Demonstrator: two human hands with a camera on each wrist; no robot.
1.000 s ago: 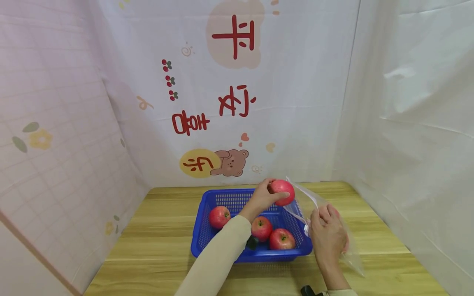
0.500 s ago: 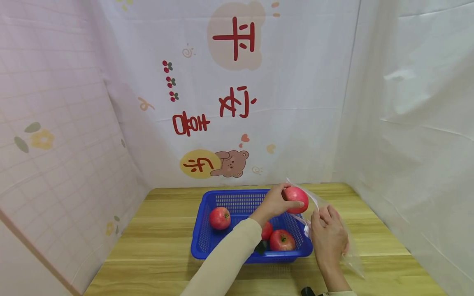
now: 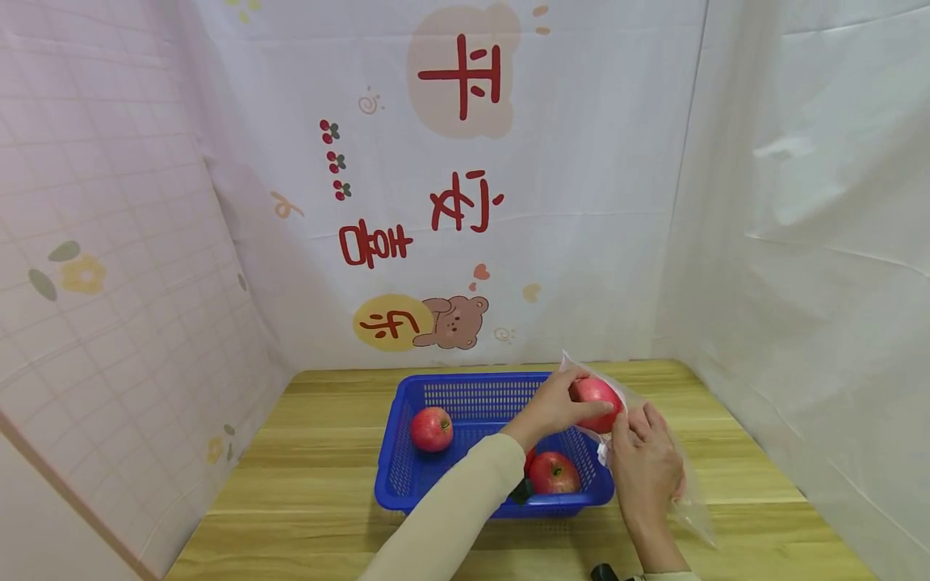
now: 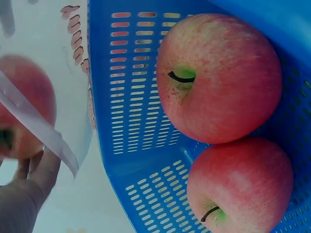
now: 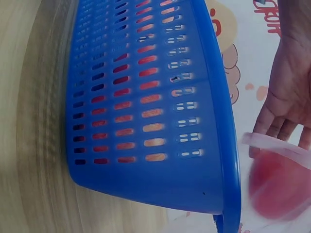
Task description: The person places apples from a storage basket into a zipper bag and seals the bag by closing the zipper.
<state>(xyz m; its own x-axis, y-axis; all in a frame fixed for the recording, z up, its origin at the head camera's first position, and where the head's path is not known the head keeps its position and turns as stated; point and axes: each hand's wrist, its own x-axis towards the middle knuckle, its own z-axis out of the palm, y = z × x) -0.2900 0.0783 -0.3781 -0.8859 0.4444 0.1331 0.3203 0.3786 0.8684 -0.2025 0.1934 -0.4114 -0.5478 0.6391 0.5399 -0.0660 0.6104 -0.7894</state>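
My left hand (image 3: 555, 407) grips a red apple (image 3: 597, 403) at the mouth of a clear plastic bag (image 3: 693, 504). The bag's edge crosses in front of this apple (image 4: 24, 104) in the left wrist view. With curled fingers, my right hand (image 3: 645, 460) pinches the bag near its opening. Reddish fruit shows through the plastic behind that hand, mostly hidden. Below my left arm, a blue basket (image 3: 407, 484) holds an apple (image 3: 432, 429) at its left and another apple (image 3: 555, 473) at its front right. A third one there is largely covered by the arm.
The basket stands on a wood-grain table (image 3: 305, 452), its right rim close beside the bag. White printed cloth (image 3: 596, 202) hangs behind the table and along both sides. A dark device (image 3: 603, 571) sits at my right wrist.
My left hand has carried the apple rightward and slightly down, from above the basket's right side into the bag's opening. My right hand stays in place, holding the bag.
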